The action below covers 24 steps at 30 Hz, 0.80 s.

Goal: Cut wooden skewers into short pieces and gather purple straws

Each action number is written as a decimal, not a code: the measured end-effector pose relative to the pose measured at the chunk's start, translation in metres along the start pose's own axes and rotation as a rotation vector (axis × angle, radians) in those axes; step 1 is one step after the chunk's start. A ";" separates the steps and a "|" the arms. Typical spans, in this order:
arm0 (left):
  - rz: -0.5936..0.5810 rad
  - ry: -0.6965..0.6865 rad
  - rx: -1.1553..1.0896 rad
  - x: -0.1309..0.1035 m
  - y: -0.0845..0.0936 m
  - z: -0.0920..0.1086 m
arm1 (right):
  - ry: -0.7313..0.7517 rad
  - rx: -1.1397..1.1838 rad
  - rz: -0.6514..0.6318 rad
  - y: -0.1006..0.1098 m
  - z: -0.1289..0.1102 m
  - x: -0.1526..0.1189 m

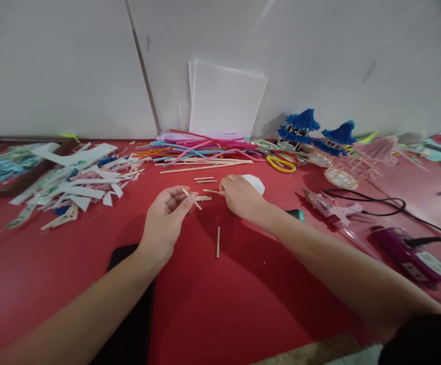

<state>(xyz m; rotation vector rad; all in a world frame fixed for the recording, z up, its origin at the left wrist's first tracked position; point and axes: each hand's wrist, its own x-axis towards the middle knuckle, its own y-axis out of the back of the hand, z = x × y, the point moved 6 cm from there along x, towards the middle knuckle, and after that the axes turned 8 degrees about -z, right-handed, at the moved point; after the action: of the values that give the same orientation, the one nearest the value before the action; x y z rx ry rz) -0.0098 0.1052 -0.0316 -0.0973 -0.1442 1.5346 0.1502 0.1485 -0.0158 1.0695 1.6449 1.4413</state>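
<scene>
Between the thumb and fingers of my left hand (166,218) is a short wooden stick (192,198), held at a slant. My right hand (243,196) pinches the end of another thin stick (211,191), which points left toward my left hand. A few short sticks (204,198) lie just beyond my left thumb, partly hidden by it. Farther back rests a small pair of sticks (205,181). One single stick (217,242) lies nearer to me on the red table (197,304). Behind my right hand, a white many-sided paper piece (256,183) is partly covered.
Paper scraps (87,190) and a brown frame (18,187) lie left. Colourful pipe cleaners (205,147), yellow-handled scissors (281,163) and small blue-roofed models (300,126) line the back. A glue gun (330,208), its cord and a purple box (414,256) lie right; a dark phone-like slab (132,309) is under my left arm.
</scene>
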 end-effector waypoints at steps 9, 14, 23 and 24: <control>-0.116 -0.033 0.247 -0.005 -0.009 0.005 | 0.290 0.457 0.167 0.023 -0.026 -0.050; -0.186 -0.002 0.509 -0.006 -0.013 0.005 | 0.344 0.557 0.300 0.026 -0.023 -0.054; -0.316 -0.037 0.647 -0.014 -0.025 0.007 | 0.145 0.936 0.250 0.003 -0.022 -0.054; -0.316 -0.026 0.638 -0.015 -0.024 0.005 | 0.154 0.919 0.246 0.003 -0.023 -0.054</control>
<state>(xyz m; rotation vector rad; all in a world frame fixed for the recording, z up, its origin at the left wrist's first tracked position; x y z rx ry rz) 0.0123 0.0897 -0.0232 0.4335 0.2999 1.2051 0.1527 0.0897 -0.0106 1.7207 2.4450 0.8839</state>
